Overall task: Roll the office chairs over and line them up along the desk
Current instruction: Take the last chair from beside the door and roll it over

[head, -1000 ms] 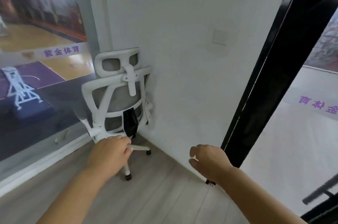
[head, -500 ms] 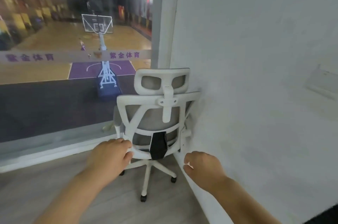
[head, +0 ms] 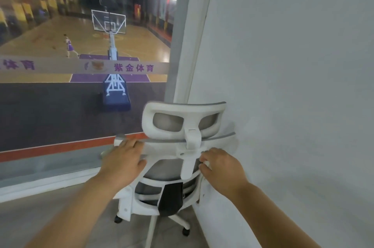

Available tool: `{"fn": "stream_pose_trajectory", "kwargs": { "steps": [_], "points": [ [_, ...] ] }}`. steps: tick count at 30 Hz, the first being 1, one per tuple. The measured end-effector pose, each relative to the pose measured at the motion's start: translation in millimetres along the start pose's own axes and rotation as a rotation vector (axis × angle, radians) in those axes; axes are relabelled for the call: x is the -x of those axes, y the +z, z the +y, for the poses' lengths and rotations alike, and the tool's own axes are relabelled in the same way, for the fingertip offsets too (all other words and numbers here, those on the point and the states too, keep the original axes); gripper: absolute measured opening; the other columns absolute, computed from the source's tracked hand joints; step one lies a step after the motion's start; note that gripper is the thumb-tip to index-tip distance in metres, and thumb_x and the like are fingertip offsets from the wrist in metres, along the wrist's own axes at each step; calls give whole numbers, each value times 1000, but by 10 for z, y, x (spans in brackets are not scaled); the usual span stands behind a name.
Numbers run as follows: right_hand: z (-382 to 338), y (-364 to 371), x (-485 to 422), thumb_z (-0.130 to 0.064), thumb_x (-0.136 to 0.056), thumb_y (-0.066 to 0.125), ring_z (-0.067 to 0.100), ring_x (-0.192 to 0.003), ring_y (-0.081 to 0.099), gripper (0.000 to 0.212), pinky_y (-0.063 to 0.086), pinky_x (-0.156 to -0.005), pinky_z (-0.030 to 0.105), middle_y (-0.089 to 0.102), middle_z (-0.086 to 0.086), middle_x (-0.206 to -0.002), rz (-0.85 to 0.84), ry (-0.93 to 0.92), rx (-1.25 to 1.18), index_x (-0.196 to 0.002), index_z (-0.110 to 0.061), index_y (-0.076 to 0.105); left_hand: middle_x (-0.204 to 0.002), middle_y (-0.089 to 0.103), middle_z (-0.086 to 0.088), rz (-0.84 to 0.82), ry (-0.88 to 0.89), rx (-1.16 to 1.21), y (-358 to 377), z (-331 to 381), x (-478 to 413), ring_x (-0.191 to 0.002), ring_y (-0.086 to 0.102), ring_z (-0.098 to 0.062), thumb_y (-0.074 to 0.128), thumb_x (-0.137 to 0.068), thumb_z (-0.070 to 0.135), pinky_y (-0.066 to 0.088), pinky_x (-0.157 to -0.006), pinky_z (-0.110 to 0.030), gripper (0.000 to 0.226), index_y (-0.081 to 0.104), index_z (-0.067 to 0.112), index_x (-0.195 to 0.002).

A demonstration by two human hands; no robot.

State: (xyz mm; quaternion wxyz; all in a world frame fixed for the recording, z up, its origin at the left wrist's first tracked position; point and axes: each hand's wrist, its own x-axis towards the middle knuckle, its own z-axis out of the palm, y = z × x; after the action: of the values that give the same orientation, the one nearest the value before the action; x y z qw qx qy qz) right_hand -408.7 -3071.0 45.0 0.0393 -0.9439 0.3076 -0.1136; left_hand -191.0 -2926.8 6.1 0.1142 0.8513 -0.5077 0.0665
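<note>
A white office chair (head: 183, 124) with grey mesh back and headrest stands in the corner, its back toward me, its right side against the wall. My left hand (head: 123, 158) lies over the left end of the backrest's top bar, fingers draped on it. My right hand (head: 221, 166) grips the right part of the white back frame, fingers curled round it. The chair's castors (head: 185, 231) rest on the wooden floor. No desk is in view.
A white wall (head: 293, 85) runs close along the chair's right side. A large glass window (head: 81, 65) with a low sill is behind the chair, looking onto a basketball court. Grey wood floor (head: 50, 217) lies open to the left.
I have stepped closer to the chair. Both hands rose from hanging in front of the chair's base to the top of its backrest and took hold there.
</note>
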Motion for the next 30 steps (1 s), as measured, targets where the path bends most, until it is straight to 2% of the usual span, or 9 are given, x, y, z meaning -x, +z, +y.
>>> {"fn": "stream_pose_trajectory", "kwargs": {
  "steps": [4,7,10,13,18,22,24,27,30],
  "points": [
    [133,106,-354,-29,-91,51,10,-112,47,32,40,-90,22,54,-9,-121,22,-5,-34,-122,-23,55,-141,38,-2,-41,7,-56,173,-100,-324,-131,33,-21,45,-90,39,25,-109,-34,57,32,14,-139],
    [206,219,-517,-37,-88,56,13,-121,42,52,34,-100,24,48,-6,-132,61,-20,-14,-135,-21,41,-134,48,-5,-10,23,7,312,-146,-413,-126,41,-24,56,-85,38,29,-108,-37,60,40,10,-135],
    [272,337,-637,-47,-85,57,13,-127,34,69,27,-107,25,40,-7,-138,59,-11,-16,-142,-22,28,-101,65,-6,66,44,20,410,-207,-437,-97,61,-27,79,-63,37,50,-86,-40,56,63,6,-108],
    [355,430,-710,-54,-80,60,13,-130,30,78,21,-112,27,36,-6,-140,64,-19,-34,-143,-22,26,-84,66,-3,90,30,-18,423,-180,-416,-79,63,-24,85,-50,38,54,-72,-36,53,67,9,-91],
    [561,568,-683,-55,-76,64,13,-138,19,89,13,-117,28,26,-5,-148,-23,-106,-70,-145,-21,20,-83,66,-4,119,-44,-49,425,-58,-258,-79,63,-26,84,-56,34,55,-72,-39,45,66,10,-90],
    [744,587,-598,-49,-75,68,14,-142,14,91,5,-115,24,21,-3,-152,-23,-216,-92,-146,-20,20,-95,65,-2,95,-161,9,415,84,-15,-93,60,-25,73,-72,39,51,-87,-41,39,63,14,-100],
    [797,555,-551,-51,-73,70,17,-142,15,95,4,-115,26,21,-1,-153,-27,-301,-103,-147,-18,21,-97,64,-2,88,-202,6,385,186,152,-96,60,-25,73,-74,38,49,-91,-42,39,63,13,-102],
    [836,511,-451,-56,-72,68,15,-143,9,102,-1,-118,30,17,-2,-155,-78,-429,-75,-149,-18,14,-95,65,-2,118,-264,-7,305,370,419,-95,60,-25,75,-72,39,48,-91,-42,40,63,12,-99],
    [848,526,-269,-62,-70,63,11,-143,4,103,3,-119,37,17,-2,-154,-87,-490,-89,-149,-21,11,-96,63,-2,143,-316,-56,276,554,712,-98,58,-27,63,-78,52,45,-96,-45,45,61,13,-100]
  ]
}}
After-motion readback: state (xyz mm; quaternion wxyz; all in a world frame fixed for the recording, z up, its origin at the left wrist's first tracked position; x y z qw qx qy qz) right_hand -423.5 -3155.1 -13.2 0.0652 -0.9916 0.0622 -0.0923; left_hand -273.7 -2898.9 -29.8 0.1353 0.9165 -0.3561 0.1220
